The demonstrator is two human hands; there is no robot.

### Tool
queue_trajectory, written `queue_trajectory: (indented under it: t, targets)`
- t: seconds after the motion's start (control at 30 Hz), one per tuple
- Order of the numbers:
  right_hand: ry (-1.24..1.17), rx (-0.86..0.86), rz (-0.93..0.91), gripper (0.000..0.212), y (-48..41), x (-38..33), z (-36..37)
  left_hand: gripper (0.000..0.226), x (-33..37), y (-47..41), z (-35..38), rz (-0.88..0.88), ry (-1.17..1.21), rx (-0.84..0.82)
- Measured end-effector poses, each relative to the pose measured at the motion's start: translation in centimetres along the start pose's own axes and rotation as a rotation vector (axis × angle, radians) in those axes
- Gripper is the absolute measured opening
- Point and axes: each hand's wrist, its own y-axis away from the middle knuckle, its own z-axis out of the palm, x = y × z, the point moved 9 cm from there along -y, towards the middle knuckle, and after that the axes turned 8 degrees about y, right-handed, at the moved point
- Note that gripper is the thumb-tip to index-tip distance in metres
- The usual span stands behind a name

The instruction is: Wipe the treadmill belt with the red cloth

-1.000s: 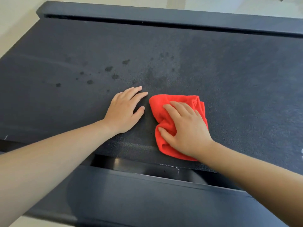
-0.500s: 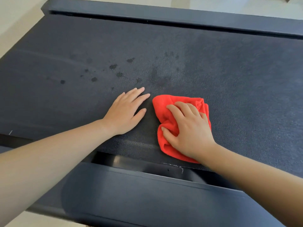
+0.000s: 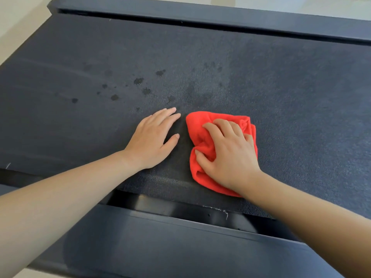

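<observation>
The dark textured treadmill belt (image 3: 281,93) fills most of the view. A bunched red cloth (image 3: 197,125) lies on it near the front edge. My right hand (image 3: 228,155) lies on top of the cloth with its fingers curled into the folds, gripping it. My left hand (image 3: 152,139) rests flat on the belt just left of the cloth, fingers straight, a narrow gap between them. Several dark wet spots (image 3: 138,81) dot the belt beyond my left hand.
A dark side rail (image 3: 200,15) runs along the far edge of the belt, another rail (image 3: 160,243) along the near edge below my arms. Pale floor (image 3: 18,23) shows at the upper left.
My right hand's fingers have curled tighter into the cloth, bunching it. The cloth has barely shifted on the belt. My left hand stays flat in place.
</observation>
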Motion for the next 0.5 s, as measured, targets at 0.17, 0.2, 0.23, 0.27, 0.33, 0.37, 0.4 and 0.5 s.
queue_trajectory:
  t: [0.17,0.2,0.23,0.27,0.33,0.37,0.4,0.5]
  targets:
    - [0.012,0.009,0.047,0.056,-4.5,1.1,0.7,0.053,-1.0,-3.2,-1.3,-0.014,-0.026,0.014]
    - [0.013,0.015,0.059,0.055,-5.5,1.4,0.8,0.053,-1.3,-4.2,-1.6,-0.014,-0.036,0.017]
    - [0.013,0.024,0.074,0.054,-6.5,1.7,0.9,0.053,-1.5,-5.3,-1.8,-0.012,-0.042,0.021]
    - [0.012,0.035,0.089,0.053,-7.4,2.1,1.1,0.053,-1.7,-6.5,-1.9,-0.009,-0.043,0.023]
    - [0.013,0.059,0.117,0.052,-9.4,2.8,1.3,0.052,-2.3,-9.1,-1.9,-0.001,-0.038,0.026]
    - [0.014,0.067,0.130,0.052,-10.5,3.3,1.5,0.052,-2.7,-10.6,-1.9,0.001,-0.037,0.029]
    - [0.017,0.073,0.144,0.052,-11.6,3.8,1.6,0.051,-3.2,-12.2,-1.9,-0.002,-0.035,0.032]
    - [0.033,0.086,0.182,0.052,-14.9,5.4,2.1,0.051,-4.5,-17.1,-1.6,-0.015,-0.026,0.038]
